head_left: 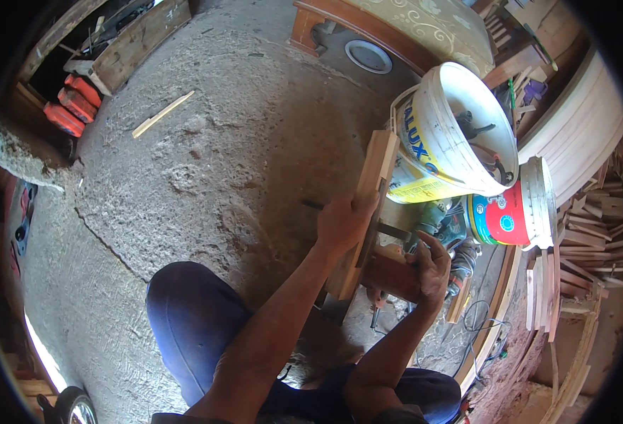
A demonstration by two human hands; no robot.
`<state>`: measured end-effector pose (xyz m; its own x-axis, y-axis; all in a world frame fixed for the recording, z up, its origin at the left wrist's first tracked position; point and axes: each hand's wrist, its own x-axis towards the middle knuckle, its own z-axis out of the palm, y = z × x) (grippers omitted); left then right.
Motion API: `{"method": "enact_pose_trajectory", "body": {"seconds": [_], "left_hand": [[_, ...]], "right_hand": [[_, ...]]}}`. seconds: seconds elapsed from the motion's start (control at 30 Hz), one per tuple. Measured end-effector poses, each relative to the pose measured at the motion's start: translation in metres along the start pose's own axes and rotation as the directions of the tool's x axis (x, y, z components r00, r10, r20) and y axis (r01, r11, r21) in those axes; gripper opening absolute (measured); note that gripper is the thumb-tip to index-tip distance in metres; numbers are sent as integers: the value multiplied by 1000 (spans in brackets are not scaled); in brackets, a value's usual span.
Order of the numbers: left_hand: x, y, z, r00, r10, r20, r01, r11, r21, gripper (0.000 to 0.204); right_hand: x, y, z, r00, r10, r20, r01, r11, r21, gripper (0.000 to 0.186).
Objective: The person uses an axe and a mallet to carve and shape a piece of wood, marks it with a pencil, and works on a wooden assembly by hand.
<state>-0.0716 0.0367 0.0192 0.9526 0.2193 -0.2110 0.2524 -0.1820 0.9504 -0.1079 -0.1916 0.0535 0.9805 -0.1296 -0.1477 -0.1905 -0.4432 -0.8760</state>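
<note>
My left hand (348, 220) is closed round a long, light-coloured wooden piece (380, 159), which slants up and away in front of my knees. A short dark bar (395, 231) juts out to the right of it, and a similar dark end shows left of my hand. At the wood's near end sits a flat dark metal plate (335, 309). My right hand (433, 272) curls over the right end of a reddish-brown block (390, 278), close beside the wood. Whether block and wood touch is hard to make out. The undersides of both are hidden.
Beyond my hands stands a white bucket (424, 141) with tools inside, beside a smaller coloured bucket (513, 212). Power tools and cables (463, 261) lie to the right, near stacked wood offcuts (587, 233). A wood strip (163, 114) lies on the rough floor.
</note>
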Motion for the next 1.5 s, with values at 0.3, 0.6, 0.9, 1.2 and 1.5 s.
{"method": "enact_pose_trajectory", "body": {"seconds": [0.3,0.6,0.9,1.2,1.5], "left_hand": [[-4,7,14,998,19,-62,-11,993,114,60],[3,-8,22,1000,1,-3,-1,995,-100,48],[-7,6,29,997,14,69,4,966,-260,32],[-8,0,31,997,40,71,-19,960,-280,31],[-5,-4,24,994,45,101,-17,963,-267,35]], "right_hand": [[0,2,-3,997,-80,-18,78,995,-66,33],[-4,6,-4,987,-84,-135,68,991,-119,35],[-22,15,-16,980,-61,-191,39,993,-115,37],[-23,6,-17,988,-12,-152,-9,990,-142,36],[-19,14,-6,967,-85,-239,50,988,-148,32]]}}
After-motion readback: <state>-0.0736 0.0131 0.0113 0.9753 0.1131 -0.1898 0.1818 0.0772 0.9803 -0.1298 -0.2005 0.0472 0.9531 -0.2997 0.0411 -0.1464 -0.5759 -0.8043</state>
